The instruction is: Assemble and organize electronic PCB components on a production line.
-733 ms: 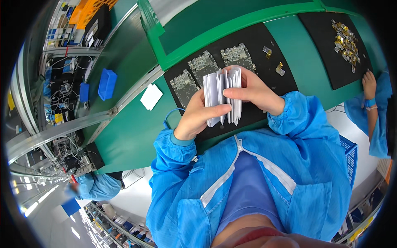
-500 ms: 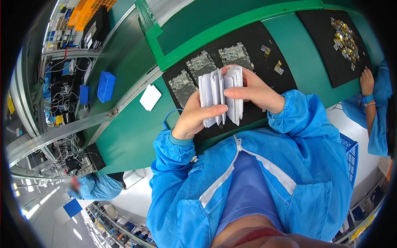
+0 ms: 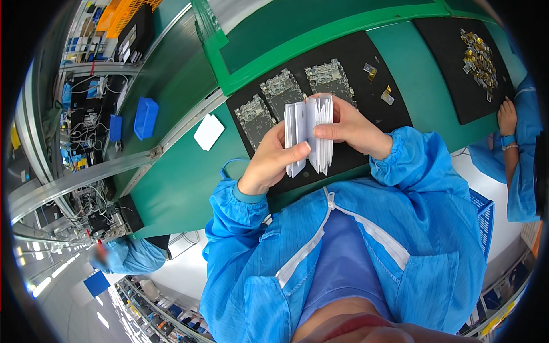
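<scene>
My left hand (image 3: 273, 163) and right hand (image 3: 353, 127) grip a fanned stack of white cards (image 3: 309, 132) above a black mat (image 3: 320, 91) carrying three circuit boards (image 3: 281, 91). A loose white card (image 3: 209, 132) lies on the green bench (image 3: 183, 171).

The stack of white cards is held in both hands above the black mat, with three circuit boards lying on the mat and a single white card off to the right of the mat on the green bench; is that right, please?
Nearly. The head view shows the single white card lying left of the black mat, not right. The rest stands: left hand and right hand hold the stack of white cards, and three circuit boards lie on the mat on the green bench.
</scene>
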Motion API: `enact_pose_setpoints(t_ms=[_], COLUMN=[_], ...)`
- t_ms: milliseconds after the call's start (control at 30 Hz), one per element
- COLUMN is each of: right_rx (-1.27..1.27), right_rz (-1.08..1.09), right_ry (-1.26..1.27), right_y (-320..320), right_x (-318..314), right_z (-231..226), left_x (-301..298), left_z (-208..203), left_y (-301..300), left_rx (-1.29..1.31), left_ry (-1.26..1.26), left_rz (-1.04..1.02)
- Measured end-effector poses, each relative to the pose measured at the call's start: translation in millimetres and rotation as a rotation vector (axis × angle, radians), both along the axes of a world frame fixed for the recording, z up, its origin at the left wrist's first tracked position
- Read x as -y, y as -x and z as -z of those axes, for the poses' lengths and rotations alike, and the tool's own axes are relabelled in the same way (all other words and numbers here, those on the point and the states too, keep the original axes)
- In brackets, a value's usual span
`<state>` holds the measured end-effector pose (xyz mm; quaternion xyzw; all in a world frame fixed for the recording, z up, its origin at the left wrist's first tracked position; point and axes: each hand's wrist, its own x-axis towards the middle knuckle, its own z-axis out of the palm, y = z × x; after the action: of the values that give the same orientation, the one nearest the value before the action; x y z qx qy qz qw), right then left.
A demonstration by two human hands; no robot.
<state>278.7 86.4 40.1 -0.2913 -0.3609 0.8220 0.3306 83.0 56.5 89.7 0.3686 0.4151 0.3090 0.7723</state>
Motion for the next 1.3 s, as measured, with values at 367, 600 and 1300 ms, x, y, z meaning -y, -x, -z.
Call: enact_pose_setpoints(t_ms=[367, 600, 1300], right_rx=[-0.141, -0.184, -0.196], right_rz=[-0.024, -0.024, 0.095], right_ry=[0.035, 0.064, 0.028], right_y=[2, 2, 1], right_x=[3, 6, 10], right_z=[8, 11, 4], left_x=[1, 2, -8], left_z=[-12, -24, -25], left_y=[-2, -4, -22], left_rx=[-0.073, -0.116, -0.287], left_ry=[-0.055, 0.064, -0.016], left_rz=[0.037, 0.004, 0.080])
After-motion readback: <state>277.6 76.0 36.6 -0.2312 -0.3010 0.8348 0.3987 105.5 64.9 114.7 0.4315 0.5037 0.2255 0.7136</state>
